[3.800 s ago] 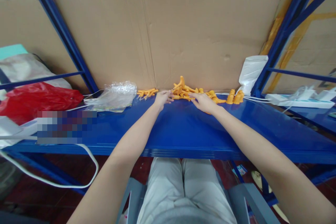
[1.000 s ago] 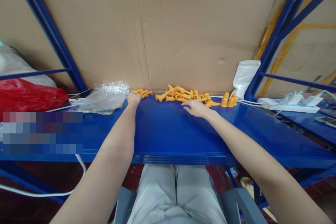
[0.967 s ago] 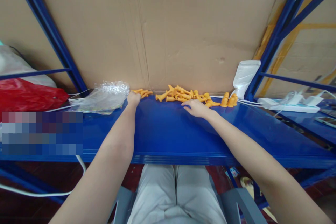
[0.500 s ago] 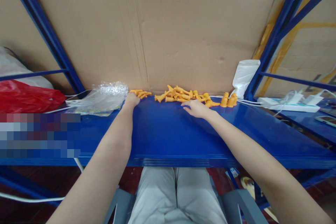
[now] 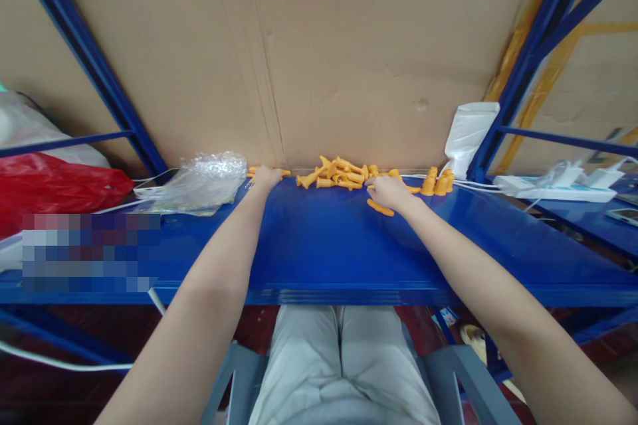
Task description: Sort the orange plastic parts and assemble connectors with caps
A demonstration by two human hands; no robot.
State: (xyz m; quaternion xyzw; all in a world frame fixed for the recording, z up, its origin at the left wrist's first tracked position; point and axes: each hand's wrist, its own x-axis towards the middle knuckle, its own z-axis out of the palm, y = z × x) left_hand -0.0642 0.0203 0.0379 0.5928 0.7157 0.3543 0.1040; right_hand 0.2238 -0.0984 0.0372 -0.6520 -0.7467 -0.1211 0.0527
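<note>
A pile of small orange plastic pieces lies at the back of the blue shelf, against the cardboard. My left hand rests with its fingers curled down over a smaller group of orange pieces, just right of the clear plastic bag. What its fingers hold is hidden. My right hand is closed at the pile's right end. One orange piece sticks out from under it onto the shelf. A few more orange pieces stand upright to its right.
A cardboard sheet backs the shelf between blue uprights. A white bag leans at the back right, with a white power strip and cables beyond it. A red bag lies at the left. My lap and a grey stool show below.
My right hand has shifted right and drawn back a little, with an orange piece now lying under it. My left hand has moved slightly right over the small group of pieces.
</note>
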